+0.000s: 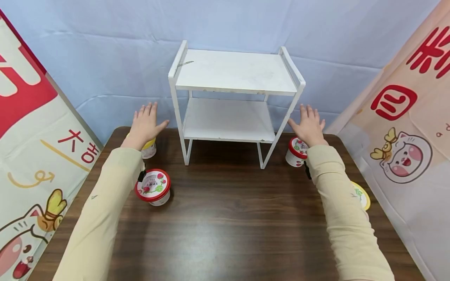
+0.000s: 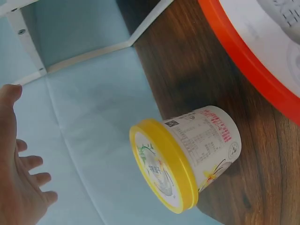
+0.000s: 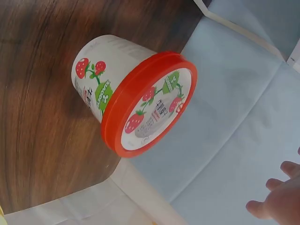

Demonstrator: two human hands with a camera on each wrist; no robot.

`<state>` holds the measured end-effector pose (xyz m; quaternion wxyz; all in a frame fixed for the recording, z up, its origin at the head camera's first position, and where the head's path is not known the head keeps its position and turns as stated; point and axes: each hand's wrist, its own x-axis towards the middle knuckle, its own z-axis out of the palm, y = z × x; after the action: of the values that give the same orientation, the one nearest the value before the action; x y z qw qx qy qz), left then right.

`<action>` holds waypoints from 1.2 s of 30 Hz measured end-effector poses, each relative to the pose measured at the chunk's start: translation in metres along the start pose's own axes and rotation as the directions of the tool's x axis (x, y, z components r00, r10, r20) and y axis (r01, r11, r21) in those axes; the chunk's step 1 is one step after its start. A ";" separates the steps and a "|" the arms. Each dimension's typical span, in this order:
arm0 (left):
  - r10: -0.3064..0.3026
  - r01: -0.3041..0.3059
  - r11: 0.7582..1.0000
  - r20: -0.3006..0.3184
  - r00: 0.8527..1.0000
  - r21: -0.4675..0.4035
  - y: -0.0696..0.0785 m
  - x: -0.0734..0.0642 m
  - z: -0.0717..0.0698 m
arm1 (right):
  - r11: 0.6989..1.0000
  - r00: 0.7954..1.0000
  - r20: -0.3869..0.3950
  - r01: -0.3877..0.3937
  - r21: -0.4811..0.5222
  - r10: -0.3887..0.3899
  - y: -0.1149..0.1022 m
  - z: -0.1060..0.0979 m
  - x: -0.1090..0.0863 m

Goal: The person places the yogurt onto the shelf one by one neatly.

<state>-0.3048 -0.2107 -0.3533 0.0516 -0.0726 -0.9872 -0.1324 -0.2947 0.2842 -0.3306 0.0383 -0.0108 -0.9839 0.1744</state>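
My left hand [image 1: 143, 125] is held in the air with fingers spread, over the back left of the table. Beneath it, partly hidden, stands a yellow-lidded ice cream tub [image 2: 187, 159]. A red-lidded ice cream tub [image 1: 153, 186] stands nearer, beside my left wrist. My right hand [image 1: 309, 125], fingers also spread and holding nothing, hovers at the back right. Below it stands another red-lidded tub [image 3: 136, 98] with strawberries printed on it. A second yellow-lidded tub [image 1: 361, 195] shows partly from behind my right forearm. All the tubs have their lids on.
Between my hands stands a white two-tier shelf [image 1: 235, 72] at the back of the dark wooden table [image 1: 225, 218]. Pale blue cloth [image 1: 232, 23] hangs behind it. Printed banners [image 1: 397, 128] flank both sides of the table.
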 end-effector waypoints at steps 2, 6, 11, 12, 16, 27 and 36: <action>0.015 -0.016 1.000 -0.011 1.000 -0.025 -0.001 -0.001 -0.001 | 1.000 1.000 -0.003 0.006 -0.002 -0.006 0.002 -0.001 0.000; 0.042 -0.043 0.997 -0.025 0.999 -0.059 -0.002 -0.003 -0.002 | 1.000 1.000 -0.009 0.016 -0.015 -0.016 0.005 -0.003 0.000; 0.072 -0.076 0.992 -0.043 0.997 -0.098 -0.001 -0.003 -0.002 | 0.999 0.999 -0.023 0.028 -0.033 -0.029 0.008 -0.004 -0.001; 0.075 -0.079 0.991 -0.042 0.996 -0.105 -0.001 -0.004 -0.002 | 0.999 0.999 -0.024 0.030 -0.033 -0.031 0.008 -0.004 -0.002; 0.077 -0.079 0.986 -0.020 0.997 -0.147 0.003 -0.004 -0.003 | 0.999 0.999 -0.026 0.043 -0.026 -0.044 0.009 -0.005 -0.004; 0.107 -0.109 0.967 -0.022 0.994 -0.229 0.013 -0.010 -0.017 | 0.997 0.997 -0.026 0.070 -0.031 -0.071 0.010 -0.011 -0.014; 0.123 -0.135 0.946 -0.059 0.991 -0.293 0.017 -0.016 -0.020 | 0.993 0.993 -0.012 0.114 -0.016 -0.114 0.015 -0.012 -0.020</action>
<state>-0.2850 -0.2016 -0.3313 0.0683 -0.1413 -0.9481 -0.2767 -0.2738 0.3015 -0.3262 0.0543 0.0438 -0.9840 0.1641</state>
